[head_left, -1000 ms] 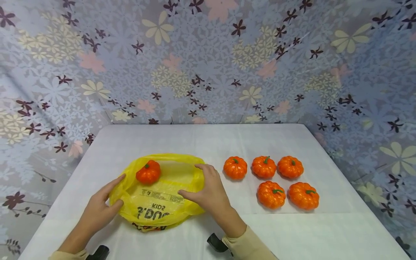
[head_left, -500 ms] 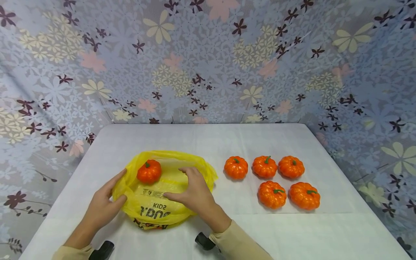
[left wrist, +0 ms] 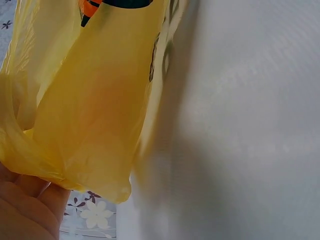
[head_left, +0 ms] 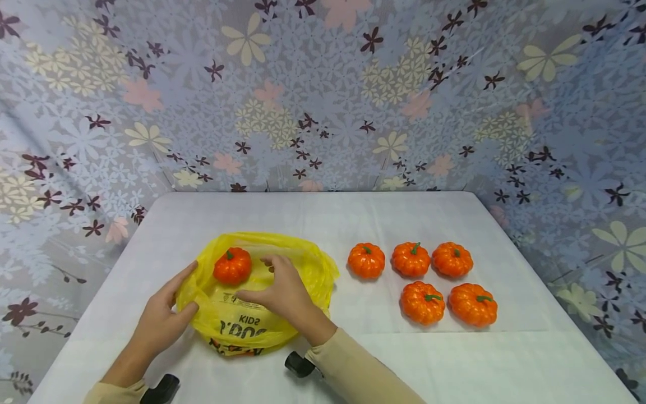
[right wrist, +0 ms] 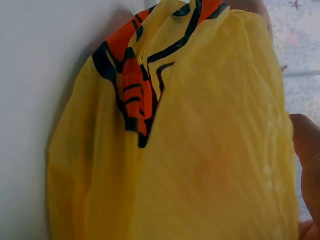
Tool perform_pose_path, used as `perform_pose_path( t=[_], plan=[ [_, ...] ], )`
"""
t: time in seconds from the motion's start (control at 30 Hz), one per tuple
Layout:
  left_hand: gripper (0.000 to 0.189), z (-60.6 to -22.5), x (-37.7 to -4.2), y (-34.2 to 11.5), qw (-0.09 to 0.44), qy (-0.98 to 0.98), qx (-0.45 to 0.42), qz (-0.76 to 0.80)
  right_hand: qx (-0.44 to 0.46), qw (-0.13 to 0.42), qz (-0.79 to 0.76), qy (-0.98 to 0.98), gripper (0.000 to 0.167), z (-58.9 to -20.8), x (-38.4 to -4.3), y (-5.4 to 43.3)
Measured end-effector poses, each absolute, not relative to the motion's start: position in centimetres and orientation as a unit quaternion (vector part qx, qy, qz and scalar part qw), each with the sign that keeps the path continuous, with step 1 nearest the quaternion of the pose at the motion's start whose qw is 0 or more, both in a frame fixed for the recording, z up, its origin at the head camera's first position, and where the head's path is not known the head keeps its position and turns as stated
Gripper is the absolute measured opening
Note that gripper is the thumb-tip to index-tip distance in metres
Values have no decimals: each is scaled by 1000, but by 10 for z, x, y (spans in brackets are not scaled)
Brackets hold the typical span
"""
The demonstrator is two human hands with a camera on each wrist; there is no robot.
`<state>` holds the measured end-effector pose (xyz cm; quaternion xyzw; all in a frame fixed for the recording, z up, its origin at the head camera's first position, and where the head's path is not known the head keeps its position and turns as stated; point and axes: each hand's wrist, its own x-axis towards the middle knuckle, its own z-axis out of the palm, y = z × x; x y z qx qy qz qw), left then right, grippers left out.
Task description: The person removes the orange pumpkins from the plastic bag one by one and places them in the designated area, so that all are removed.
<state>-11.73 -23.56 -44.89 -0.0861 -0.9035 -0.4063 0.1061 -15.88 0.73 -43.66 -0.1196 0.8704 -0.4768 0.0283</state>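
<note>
A yellow plastic bag (head_left: 267,240) lies spread at the left of the table, its mouth wide and printed letters showing inside. One small orange pumpkin (head_left: 232,266) with a green stem sits in it, near the far left side. My left hand (head_left: 164,317) rests against the bag's left edge with thumb and fingers extended; in the left wrist view its fingers (left wrist: 37,205) are partly behind the plastic. My right hand (head_left: 282,292) reaches over the bag's mouth, thumb and fingers spread apart around nothing, a little right of the pumpkin. Yellow plastic (right wrist: 215,150) fills much of the right wrist view.
Several more small orange pumpkins (head_left: 422,303) stand in two loose rows on the white table (head_left: 323,219), right of the bag. A flowered curtain (head_left: 323,101) hangs behind the table's far edge. A black wrist camera (head_left: 300,365) sits below the right hand.
My right hand has moved left from the bag's right rim to the pumpkin's side. The bag's right side has spread outward. My left hand has barely shifted; the pumpkins outside have stayed put.
</note>
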Motion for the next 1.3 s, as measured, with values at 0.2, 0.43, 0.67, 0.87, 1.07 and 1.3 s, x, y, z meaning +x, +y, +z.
perform_pose_path(
  t=[0.2, 0.43, 0.67, 0.87, 1.07, 1.3],
  plan=[
    [73, -451, -116, -237, 109, -903, -89, -407, -103, 32, -488, 866, 86, -444, -167, -3],
    [74, -450, -116, -239, 102, -898, -89, -419, -110, 30, -499, 859, 88, -448, -175, -16],
    [72, -451, -116, -238, 94, -899, -83, -420, -81, 40, -514, 853, 87, -450, -180, -28],
    [73, -449, -116, -237, 100, -899, -85, -418, -56, 39, -505, 860, 93, -457, -186, -33],
    [73, -449, -117, -235, 105, -904, -84, -405, -60, 31, -506, 860, 91, -463, -191, -36],
    [73, -449, -116, -234, 109, -902, -89, -409, -74, 15, -483, 872, 89, -464, -197, -40]
  ],
)
